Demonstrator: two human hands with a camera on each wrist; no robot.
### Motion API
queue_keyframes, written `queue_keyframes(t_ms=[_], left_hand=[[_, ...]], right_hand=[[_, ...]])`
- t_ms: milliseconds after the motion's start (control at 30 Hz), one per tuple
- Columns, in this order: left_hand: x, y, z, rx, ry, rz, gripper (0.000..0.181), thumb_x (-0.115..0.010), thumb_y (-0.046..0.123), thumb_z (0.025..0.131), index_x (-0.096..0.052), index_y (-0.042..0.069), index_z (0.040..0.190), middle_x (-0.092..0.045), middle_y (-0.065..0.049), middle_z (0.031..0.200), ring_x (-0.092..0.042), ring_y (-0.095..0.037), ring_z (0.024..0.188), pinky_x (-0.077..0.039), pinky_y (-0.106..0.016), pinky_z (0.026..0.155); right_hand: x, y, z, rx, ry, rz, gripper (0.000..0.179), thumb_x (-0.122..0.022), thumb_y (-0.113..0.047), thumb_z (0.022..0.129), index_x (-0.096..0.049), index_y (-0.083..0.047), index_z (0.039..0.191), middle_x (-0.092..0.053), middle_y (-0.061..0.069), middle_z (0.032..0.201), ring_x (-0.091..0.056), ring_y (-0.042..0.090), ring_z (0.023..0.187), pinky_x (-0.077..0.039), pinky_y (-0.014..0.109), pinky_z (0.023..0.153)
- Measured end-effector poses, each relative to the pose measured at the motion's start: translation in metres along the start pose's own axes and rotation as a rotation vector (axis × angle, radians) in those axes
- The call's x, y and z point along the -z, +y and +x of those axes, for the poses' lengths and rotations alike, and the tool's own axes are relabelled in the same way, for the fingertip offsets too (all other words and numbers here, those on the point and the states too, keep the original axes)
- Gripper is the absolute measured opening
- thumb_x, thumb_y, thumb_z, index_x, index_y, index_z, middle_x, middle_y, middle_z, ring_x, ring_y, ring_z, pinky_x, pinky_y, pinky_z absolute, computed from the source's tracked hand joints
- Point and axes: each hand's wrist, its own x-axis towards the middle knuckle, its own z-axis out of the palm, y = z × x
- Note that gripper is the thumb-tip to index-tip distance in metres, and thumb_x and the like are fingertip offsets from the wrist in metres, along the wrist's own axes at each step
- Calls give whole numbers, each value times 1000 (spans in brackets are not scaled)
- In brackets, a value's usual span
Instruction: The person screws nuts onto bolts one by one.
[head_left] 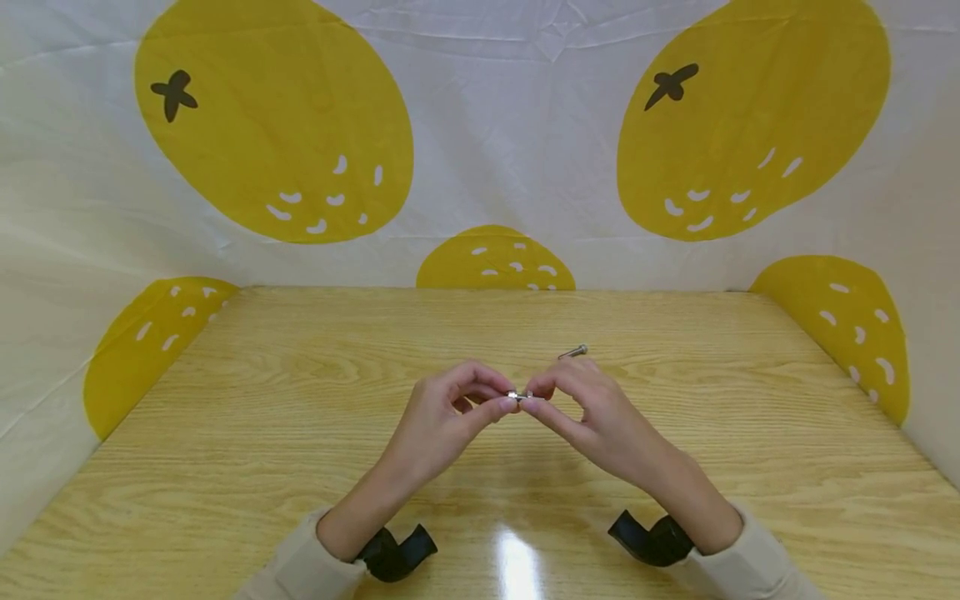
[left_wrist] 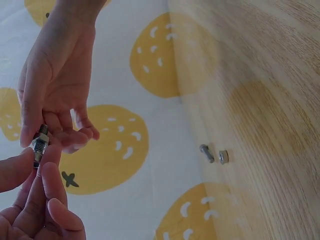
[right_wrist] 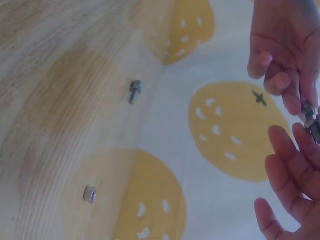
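Observation:
A small metal bolt (left_wrist: pixel 39 148) with a hex nut (left_wrist: pixel 40 138) on its thread is held between both hands at mid-table. My left hand (head_left: pixel 450 421) pinches the bolt's head end between thumb and fingers. From the other side, my right hand (head_left: pixel 600 412) has its thumb and index fingertips closed at the nut; fingers partly cover the contact. The other fingers of the right hand are loosely bent. Beyond the right hand, a second bolt (head_left: pixel 573 352) lies on the table. A loose nut (right_wrist: pixel 90 194) sits near it, hidden in the head view.
The wood-grain table (head_left: pixel 262 417) ends at a white cloth (head_left: pixel 517 142) printed with yellow fruit shapes, standing at the back and both sides. Black straps (head_left: pixel 397 554) circle both wrists, by the beige sleeves.

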Motion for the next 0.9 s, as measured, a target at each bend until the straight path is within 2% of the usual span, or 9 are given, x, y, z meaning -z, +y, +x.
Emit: queue_keyframes(t_ms=[67,200,300,400,467,667,900], left_hand=[[0,0,0,2,-5,-2,14,-68,25,85,-66,15,95,-71,3,84,-64,-13,74,-51,-27,67],[-1,0,0,0,-7,0,14,-68,25,85,-65,15,95,-71,3,84,-64,-9,73,-51,-27,66],[-1,0,0,-2,-5,1,14,-68,24,85,-66,14,95,-71,2,84,-63,-9,72,-51,-27,66],[0,-1,0,9,0,7,13,-67,24,86,-66,14,95,-70,2,84,-63,-9,73,-51,-28,67],[0,-1,0,17,3,7,13,-67,24,86,-66,14,95,-70,2,83,-62,-11,73,-50,-28,68],[0,-2,0,28,3,6,13,-67,24,87,-65,14,95,-70,2,83,-62,-12,72,-50,-28,68],[0,-1,0,14,-6,-7,15,-67,25,87,-65,13,95,-70,1,84,-62,-8,71,-50,-27,67]], right_hand=[[-1,0,1,-6,3,-8,4,-63,-14,88,-65,-18,88,-59,-14,84,-48,6,86,-41,28,76],[0,-1,2,-31,-9,-31,14,-56,-15,93,-66,-16,84,-63,-13,82,-52,7,87,-41,31,81],[2,-4,1,-110,-50,-28,14,-54,-20,95,-67,-16,95,-62,-12,89,-51,8,93,-43,33,82],[4,-6,1,-151,-76,-24,20,-61,-25,91,-63,-15,108,-60,-11,96,-49,8,95,-44,32,79],[4,-7,1,-132,-74,-26,26,-66,-24,87,-60,-15,110,-58,-10,98,-48,8,94,-44,31,78],[2,-4,1,-8,-15,-48,20,-71,-13,82,-59,-15,98,-57,-10,94,-48,7,90,-43,29,79],[1,-1,0,-1,-12,-37,4,-63,-15,89,-64,-18,92,-59,-14,88,-47,6,90,-40,29,80]])
